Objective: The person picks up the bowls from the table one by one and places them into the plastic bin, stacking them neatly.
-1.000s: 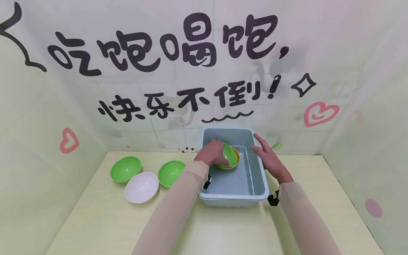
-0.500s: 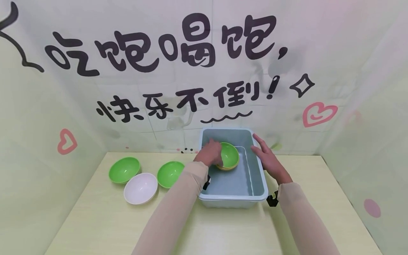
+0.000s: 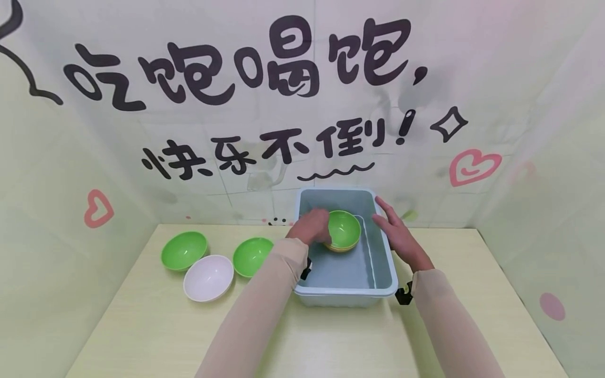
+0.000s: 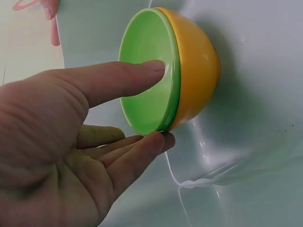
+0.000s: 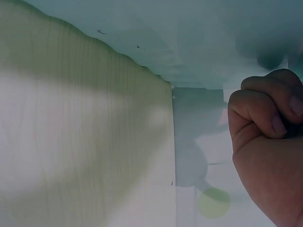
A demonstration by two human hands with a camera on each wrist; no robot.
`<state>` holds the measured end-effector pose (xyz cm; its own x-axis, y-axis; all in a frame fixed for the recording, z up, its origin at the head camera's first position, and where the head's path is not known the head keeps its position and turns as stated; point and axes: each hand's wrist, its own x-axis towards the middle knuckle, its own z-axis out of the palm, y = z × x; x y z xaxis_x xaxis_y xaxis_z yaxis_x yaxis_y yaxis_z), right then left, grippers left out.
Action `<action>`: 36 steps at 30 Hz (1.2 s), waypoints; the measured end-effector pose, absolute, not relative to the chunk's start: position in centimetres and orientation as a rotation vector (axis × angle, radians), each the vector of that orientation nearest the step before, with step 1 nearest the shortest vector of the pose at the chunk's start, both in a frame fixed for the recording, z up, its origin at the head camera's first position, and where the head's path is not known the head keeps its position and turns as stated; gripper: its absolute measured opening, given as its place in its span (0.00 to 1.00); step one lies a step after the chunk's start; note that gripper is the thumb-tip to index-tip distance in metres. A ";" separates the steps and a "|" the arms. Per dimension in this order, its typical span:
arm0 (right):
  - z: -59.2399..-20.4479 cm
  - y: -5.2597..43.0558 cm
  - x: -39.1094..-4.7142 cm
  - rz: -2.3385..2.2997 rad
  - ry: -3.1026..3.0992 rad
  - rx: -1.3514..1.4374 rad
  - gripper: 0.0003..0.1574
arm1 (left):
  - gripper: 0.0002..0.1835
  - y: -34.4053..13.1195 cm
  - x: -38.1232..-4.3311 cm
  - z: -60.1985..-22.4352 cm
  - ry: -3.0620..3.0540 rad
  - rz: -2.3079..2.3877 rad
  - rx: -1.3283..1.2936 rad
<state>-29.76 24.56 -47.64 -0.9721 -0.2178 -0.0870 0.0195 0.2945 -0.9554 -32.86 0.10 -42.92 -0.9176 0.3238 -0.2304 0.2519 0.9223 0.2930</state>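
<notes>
A green bowl (image 3: 344,229) sits nested in a yellow bowl (image 4: 201,66), both inside the blue-grey plastic bin (image 3: 347,291). My left hand (image 3: 309,227) is at their left side. In the left wrist view its thumb reaches over the green bowl's inside, well away from the wall, while its relaxed fingertips touch the outside near the rim. My right hand (image 3: 402,241) holds the bin's right rim, thumb and index finger over the edge. The right wrist view shows its other fingers (image 5: 258,111) curled against the bin's outer wall.
Left of the bin on the light wooden table (image 3: 340,346) stand two green bowls (image 3: 184,251) and a white bowl (image 3: 209,278); my left sleeve (image 3: 257,310) partly covers the nearer green one. A printed wall sheet (image 3: 264,205) rises right behind the bin.
The green bowl, tilted a second ago, now lies level in the yellow bowl. Both bowls have slid a little to the right. My right hand stays on the rim.
</notes>
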 end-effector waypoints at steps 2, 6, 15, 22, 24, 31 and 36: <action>-47.6 24.6 -29.8 -1.739 2.366 -0.192 0.42 | 0.33 0.1 -32.8 -42.9 2.808 0.404 0.415; -47.6 24.6 -29.9 -1.744 2.365 -0.182 0.41 | 0.39 -0.1 -32.6 -42.9 2.815 0.449 0.379; -48.0 24.6 -30.0 -1.737 2.369 -0.170 0.42 | 0.34 -0.2 -32.6 -43.0 2.770 0.431 0.389; -48.2 24.6 -30.2 -1.750 2.357 -0.170 0.42 | 0.36 -0.1 -32.9 -43.2 2.726 0.452 0.449; -48.1 24.7 -30.2 -1.751 2.360 -0.168 0.42 | 0.39 -0.1 -33.0 -43.3 2.722 0.466 0.478; -48.2 24.7 -30.1 -1.747 2.366 -0.162 0.42 | 0.45 -0.2 -33.0 -43.2 2.678 0.525 0.509; -48.1 24.7 -30.0 -1.736 2.380 -0.161 0.42 | 0.44 -0.1 -33.0 -43.1 2.667 0.542 0.492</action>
